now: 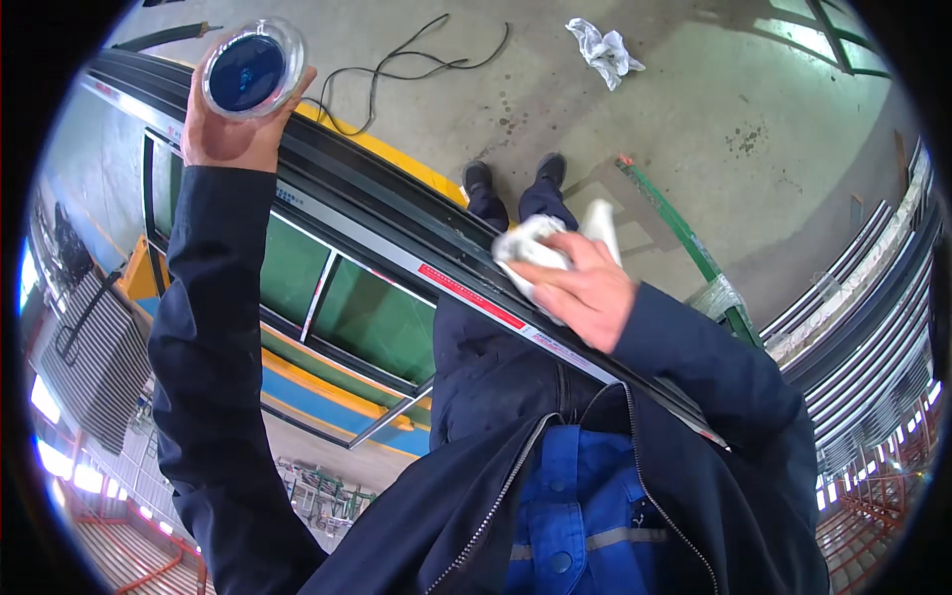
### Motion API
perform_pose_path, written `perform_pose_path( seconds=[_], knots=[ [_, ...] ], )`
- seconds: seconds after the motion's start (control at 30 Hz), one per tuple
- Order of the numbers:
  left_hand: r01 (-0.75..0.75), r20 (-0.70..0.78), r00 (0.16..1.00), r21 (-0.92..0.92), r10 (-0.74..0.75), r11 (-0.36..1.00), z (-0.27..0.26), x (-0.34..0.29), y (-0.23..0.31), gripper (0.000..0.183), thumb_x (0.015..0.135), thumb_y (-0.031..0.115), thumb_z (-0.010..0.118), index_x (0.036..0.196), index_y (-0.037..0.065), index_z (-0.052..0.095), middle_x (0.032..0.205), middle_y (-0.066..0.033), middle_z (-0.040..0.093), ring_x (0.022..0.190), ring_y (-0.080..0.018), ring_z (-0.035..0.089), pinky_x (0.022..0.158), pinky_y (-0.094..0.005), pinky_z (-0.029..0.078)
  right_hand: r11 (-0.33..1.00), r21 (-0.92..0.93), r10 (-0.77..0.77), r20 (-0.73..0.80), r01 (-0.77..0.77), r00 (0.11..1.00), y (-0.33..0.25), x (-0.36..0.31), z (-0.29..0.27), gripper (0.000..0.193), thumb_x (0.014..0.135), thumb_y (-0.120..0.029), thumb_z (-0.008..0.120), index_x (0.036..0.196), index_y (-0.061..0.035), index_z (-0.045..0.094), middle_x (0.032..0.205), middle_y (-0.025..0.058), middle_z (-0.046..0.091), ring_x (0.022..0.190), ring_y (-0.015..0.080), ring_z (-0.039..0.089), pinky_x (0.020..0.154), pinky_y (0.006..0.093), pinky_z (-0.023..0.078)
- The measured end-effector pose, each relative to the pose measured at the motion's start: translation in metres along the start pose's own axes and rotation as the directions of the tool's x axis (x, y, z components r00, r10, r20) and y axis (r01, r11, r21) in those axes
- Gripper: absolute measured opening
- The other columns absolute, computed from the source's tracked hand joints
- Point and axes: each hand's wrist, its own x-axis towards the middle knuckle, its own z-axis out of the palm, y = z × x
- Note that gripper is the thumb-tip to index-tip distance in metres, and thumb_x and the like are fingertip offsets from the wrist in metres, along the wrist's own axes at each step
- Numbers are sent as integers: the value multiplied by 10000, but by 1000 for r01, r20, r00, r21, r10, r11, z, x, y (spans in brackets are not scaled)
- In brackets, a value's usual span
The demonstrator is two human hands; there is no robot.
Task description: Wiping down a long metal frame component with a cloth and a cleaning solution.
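Observation:
A clear round cup (248,71) with dark blue liquid in it is in the grip of my left hand (233,139), at the upper left. My fingers wrap round its side, above the far left end of a long dark window-frame profile (397,208). My right hand (585,288) is closed on a crumpled white rag (535,248), which lies against the profile near the middle. Part of the rag sticks out beyond my fingers. A red label strip (471,296) runs along the profile's near side, just left of that hand.
Beyond the profile, a black cable (397,69) and a crumpled white cloth (603,52) lie on the grey floor. A green metal bar (684,233) stands to the right. Stacked metal profiles (853,297) fill the far right. Green panels (372,312) show on the near left.

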Motion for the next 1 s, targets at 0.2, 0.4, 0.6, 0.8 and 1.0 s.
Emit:
perform_pose_path(
  seconds=[0.2,0.4,0.6,0.8,1.0],
  knots=[
    [-40,-30,998,317,52,948,-6,12,5,570,880,125,757,1347,12,450,1377,-164,515,1267,-321,531,1082,-496,479,993,34,-104,-114,109,988,-6,37,-1,392,997,-302,496,1357,-215,624,1402,251,455,1249,420,435,1096,464,330],
    [-28,13,1000,168,26,985,-14,4,3,559,887,186,757,1334,12,469,1354,-155,542,1230,-320,559,1069,-477,492,993,9,-121,-34,122,992,1,23,1,413,1009,-312,470,1384,-196,599,1396,255,465,1255,420,440,1104,479,309],
    [-142,9,984,652,179,745,-1,6,-14,510,939,184,679,1356,-10,459,1417,-211,487,1288,-386,497,1079,-596,441,995,86,-43,-10,43,999,16,7,0,400,994,-306,496,1360,-207,623,1428,256,431,1290,420,412,1115,481,297],
    [128,409,913,-264,-10,956,-21,10,-4,441,994,149,576,1357,-50,426,1433,-222,450,1324,-405,444,1107,-659,371,983,131,-130,24,126,991,0,56,-4,433,1002,-351,487,1395,-200,586,1433,274,414,1286,428,401,1122,486,275],
    [-41,-40,998,260,53,965,9,0,8,511,932,176,659,1360,-18,460,1392,-191,506,1283,-364,508,1075,-616,431,950,309,-57,308,-43,950,60,-69,-15,423,946,-308,588,1357,-222,631,1515,260,330,1374,443,326,1169,481,208]
  ],
)
